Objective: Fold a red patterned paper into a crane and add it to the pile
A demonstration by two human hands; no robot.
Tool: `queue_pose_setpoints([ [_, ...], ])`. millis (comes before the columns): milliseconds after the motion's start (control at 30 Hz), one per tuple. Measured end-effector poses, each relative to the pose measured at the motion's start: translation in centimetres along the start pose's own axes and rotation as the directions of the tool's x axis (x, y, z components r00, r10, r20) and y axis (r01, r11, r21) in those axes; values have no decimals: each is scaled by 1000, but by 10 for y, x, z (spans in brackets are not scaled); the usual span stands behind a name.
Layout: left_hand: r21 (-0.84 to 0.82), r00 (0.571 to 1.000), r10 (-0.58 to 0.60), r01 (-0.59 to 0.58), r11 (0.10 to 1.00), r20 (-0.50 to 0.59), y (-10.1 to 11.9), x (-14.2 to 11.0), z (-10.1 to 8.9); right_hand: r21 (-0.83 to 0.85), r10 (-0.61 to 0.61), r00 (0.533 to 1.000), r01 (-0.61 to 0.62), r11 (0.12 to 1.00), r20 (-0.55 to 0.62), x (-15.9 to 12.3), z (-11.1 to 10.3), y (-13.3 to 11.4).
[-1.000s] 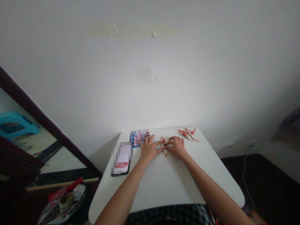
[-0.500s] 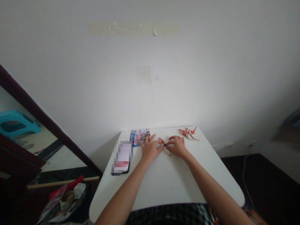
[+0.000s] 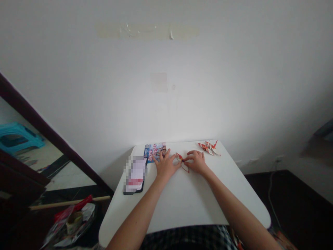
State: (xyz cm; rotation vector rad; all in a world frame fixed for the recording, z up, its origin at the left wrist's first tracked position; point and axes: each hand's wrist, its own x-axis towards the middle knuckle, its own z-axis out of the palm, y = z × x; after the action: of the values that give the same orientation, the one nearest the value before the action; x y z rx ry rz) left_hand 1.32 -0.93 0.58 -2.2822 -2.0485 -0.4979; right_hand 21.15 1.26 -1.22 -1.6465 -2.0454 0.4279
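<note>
A small red-and-white folded paper piece [image 3: 182, 162] lies near the far edge of a white table [image 3: 187, 205]. My left hand [image 3: 164, 166] rests flat with fingers spread, its thumb and forefinger pressing the paper's left side. My right hand [image 3: 197, 161] has its fingertips pinched on the paper's right side, fingers curled.
A finished red-and-white paper crane [image 3: 209, 148] sits at the table's far right corner. A colourful printed sheet [image 3: 154, 151] lies at the far left, and a phone [image 3: 135, 175] by the left edge. A white wall stands right behind the table. Clutter lies on the floor at left.
The paper piece has turned a little between my fingers and its lower tip now points more to the right. Both hands stay in nearly the same place.
</note>
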Motion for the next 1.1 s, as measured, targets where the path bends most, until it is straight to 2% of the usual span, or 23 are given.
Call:
queue_pose_setpoints([
  [333,0,999,-53,53,999,9,-1,1,4,-4,6,1000,-6,1000,0,0,0,0],
  [533,-34,999,-38,38,999,0,-2,1,4,-7,6,1000,-5,1000,2,-2,-2,-1],
  [833,-109,987,162,-160,981,5,-5,0,1,-12,5,1000,-5,1000,-13,-2,-1,-1],
  [1100,-109,998,57,-58,992,-5,-2,0,3,-7,4,1000,-4,1000,3,-2,-3,-2],
])
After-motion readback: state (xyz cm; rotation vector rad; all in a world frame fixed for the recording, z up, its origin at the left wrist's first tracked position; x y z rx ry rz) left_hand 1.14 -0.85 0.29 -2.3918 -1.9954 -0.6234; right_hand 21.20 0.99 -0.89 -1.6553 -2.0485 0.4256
